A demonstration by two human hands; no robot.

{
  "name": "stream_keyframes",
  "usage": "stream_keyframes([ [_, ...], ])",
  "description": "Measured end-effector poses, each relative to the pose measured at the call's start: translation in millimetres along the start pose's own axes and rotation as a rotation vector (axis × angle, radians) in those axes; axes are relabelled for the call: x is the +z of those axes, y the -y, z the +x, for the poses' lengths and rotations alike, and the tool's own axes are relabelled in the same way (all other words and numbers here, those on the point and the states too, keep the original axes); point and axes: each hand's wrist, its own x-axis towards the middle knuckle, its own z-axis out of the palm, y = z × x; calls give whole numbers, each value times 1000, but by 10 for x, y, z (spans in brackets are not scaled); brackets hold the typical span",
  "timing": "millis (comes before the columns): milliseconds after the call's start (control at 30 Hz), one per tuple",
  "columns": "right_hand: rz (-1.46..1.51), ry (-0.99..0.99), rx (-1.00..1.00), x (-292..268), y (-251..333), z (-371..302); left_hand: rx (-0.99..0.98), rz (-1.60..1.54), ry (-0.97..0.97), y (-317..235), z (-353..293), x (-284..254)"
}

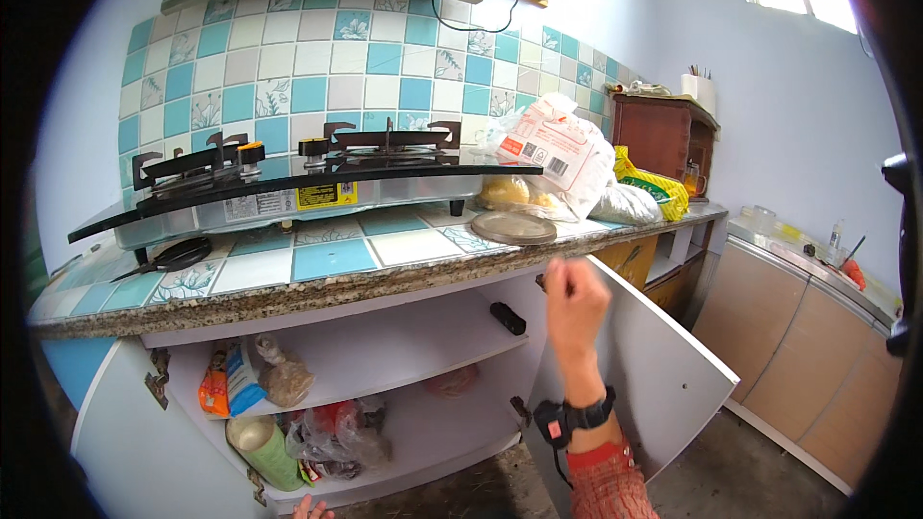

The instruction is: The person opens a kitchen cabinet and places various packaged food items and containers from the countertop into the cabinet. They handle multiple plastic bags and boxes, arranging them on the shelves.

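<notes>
My right hand [577,296] is raised in front of the counter edge, just below a round flat lid [513,228]. Its fingers are curled closed, and what they hold, if anything, is hidden. A dark wrist strap with a small box sits on that wrist. Behind the forearm stands the open right cabinet door [663,375]. Only the fingertips of my left hand [312,509] show at the lower edge, apart and with nothing seen in them. They are below the cabinet's bottom shelf, near a green cylindrical container [262,454] and several plastic bags [336,437].
A black gas stove [317,173] stands on the tiled counter, with black scissors [178,255] at its left. White plastic bags [558,154] fill the counter's right. The left cabinet door [154,442] hangs open. A small black object [508,318] lies on the upper shelf.
</notes>
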Motion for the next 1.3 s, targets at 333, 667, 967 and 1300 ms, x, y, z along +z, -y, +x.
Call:
stream_keyframes([
  [333, -380, 106, 195, 657, -660, 2126, -19, 29, -21, -11, 42, -88],
  [667, -523, 510, 174, 1024, -1313, 2537, -98, 222, -56, 1, 73, -7],
  [967, -454, 541, 32, 1123, -1334, 2773, 96, 724, 610, -126, 543, 2644],
  [1300, -459, 1091, 94, 1276, -1373, 3374, 1490, 1131, 632, -676, 604, 4924],
])
